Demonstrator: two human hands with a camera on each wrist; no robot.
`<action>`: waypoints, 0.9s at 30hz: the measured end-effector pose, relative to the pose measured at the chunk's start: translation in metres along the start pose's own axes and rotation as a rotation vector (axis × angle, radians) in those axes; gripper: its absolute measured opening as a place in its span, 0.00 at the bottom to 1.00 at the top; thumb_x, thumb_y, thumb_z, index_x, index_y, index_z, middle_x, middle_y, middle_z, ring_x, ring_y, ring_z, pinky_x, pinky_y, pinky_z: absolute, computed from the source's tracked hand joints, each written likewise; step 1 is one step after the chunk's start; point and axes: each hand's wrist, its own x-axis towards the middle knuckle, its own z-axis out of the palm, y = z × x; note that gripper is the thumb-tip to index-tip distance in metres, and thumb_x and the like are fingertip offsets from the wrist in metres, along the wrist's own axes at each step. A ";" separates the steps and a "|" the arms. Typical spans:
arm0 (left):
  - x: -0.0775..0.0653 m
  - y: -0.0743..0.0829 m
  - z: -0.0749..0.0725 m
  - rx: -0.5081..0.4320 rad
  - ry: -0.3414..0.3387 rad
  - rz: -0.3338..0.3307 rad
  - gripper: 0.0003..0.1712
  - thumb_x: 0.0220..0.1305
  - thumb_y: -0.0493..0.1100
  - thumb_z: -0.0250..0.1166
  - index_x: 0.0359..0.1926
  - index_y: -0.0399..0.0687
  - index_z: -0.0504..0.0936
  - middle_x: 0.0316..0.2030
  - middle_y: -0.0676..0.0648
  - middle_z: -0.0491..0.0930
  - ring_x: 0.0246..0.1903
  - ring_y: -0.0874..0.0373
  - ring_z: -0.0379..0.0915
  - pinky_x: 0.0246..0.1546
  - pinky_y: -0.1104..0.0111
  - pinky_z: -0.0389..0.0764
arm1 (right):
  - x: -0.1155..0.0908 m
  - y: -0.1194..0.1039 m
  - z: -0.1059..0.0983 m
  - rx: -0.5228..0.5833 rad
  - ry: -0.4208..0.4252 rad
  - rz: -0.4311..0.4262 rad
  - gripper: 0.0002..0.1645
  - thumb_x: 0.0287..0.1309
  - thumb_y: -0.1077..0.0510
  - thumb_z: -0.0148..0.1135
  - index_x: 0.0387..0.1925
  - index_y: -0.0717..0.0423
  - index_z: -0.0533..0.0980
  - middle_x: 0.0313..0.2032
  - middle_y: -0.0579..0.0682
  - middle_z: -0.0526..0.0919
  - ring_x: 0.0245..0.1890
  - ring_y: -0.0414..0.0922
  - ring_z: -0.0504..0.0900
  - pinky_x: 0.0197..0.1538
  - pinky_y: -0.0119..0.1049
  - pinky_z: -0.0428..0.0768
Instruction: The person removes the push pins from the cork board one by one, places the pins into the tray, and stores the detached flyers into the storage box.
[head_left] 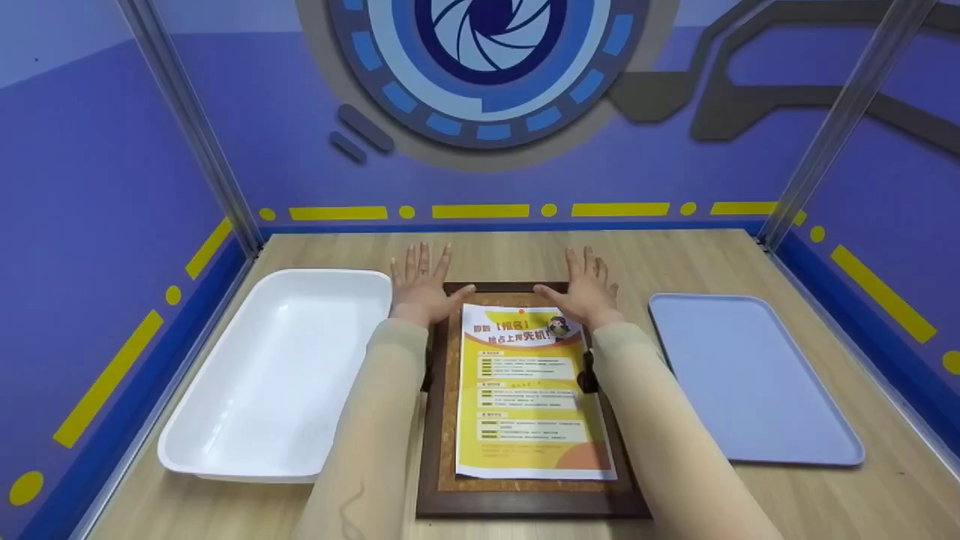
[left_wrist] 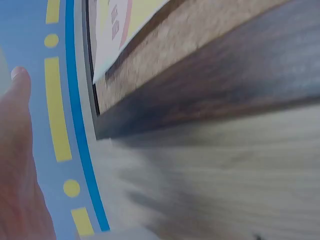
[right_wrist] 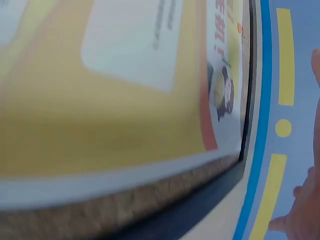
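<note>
In the head view a cork board [head_left: 517,486] with a dark brown frame lies on the wooden table. A yellow and white printed poster [head_left: 532,412] is fixed to it by an orange-red pushpin [head_left: 521,310] at its top. My left hand [head_left: 424,292] is spread at the board's far left corner, thumb pointing inward. At the far right corner my right hand [head_left: 589,292] is spread too, its thumb toward the other. Neither hand holds anything. Both wrist views show the hands apart from the frame's edges, with a shadow on the table in the left one.
Left of the board stands a deep white plastic tub [head_left: 277,375], overlapped by my left forearm. A flat lavender tray [head_left: 757,382] lies to the right. Purple-blue panels [head_left: 480,184] with yellow markings enclose the wooden table [head_left: 675,259] at the back and sides.
</note>
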 end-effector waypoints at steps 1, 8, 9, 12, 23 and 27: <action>-0.002 0.003 0.000 -0.001 -0.004 0.012 0.55 0.65 0.83 0.41 0.82 0.72 0.28 0.82 0.45 0.17 0.81 0.45 0.10 0.79 0.41 0.20 | 0.000 -0.001 0.002 0.012 -0.001 -0.004 0.65 0.61 0.23 0.58 0.84 0.45 0.37 0.83 0.59 0.30 0.82 0.65 0.33 0.76 0.75 0.42; -0.022 0.022 0.005 0.015 -0.064 0.139 0.54 0.67 0.81 0.44 0.83 0.70 0.33 0.83 0.45 0.23 0.82 0.44 0.16 0.80 0.42 0.24 | -0.002 -0.012 0.017 0.123 0.009 -0.020 0.54 0.66 0.37 0.66 0.82 0.48 0.51 0.82 0.59 0.50 0.81 0.61 0.49 0.78 0.64 0.57; -0.023 0.024 0.007 0.014 -0.084 0.155 0.53 0.68 0.80 0.45 0.83 0.70 0.34 0.83 0.45 0.23 0.82 0.43 0.16 0.80 0.42 0.24 | -0.002 -0.013 0.020 0.149 0.008 -0.020 0.51 0.66 0.39 0.66 0.81 0.49 0.54 0.81 0.59 0.54 0.81 0.60 0.53 0.78 0.62 0.60; -0.028 0.029 0.016 0.000 -0.146 0.178 0.53 0.68 0.79 0.48 0.83 0.70 0.36 0.83 0.45 0.26 0.83 0.42 0.18 0.80 0.42 0.26 | -0.004 -0.017 0.028 0.240 0.001 -0.010 0.42 0.68 0.47 0.67 0.77 0.52 0.63 0.76 0.58 0.65 0.76 0.57 0.66 0.76 0.56 0.68; -0.055 0.038 0.031 -0.053 -0.348 0.160 0.59 0.60 0.83 0.54 0.83 0.72 0.39 0.84 0.45 0.27 0.83 0.42 0.18 0.79 0.37 0.31 | -0.011 -0.025 0.053 0.298 -0.014 -0.025 0.21 0.69 0.55 0.66 0.61 0.54 0.80 0.62 0.55 0.79 0.66 0.53 0.75 0.72 0.52 0.73; -0.062 0.040 0.029 -0.060 -0.388 0.139 0.60 0.59 0.82 0.56 0.83 0.70 0.42 0.84 0.46 0.28 0.83 0.44 0.20 0.80 0.37 0.34 | -0.012 -0.025 0.056 0.225 -0.005 -0.064 0.15 0.69 0.55 0.65 0.54 0.53 0.85 0.62 0.54 0.77 0.67 0.55 0.70 0.72 0.55 0.71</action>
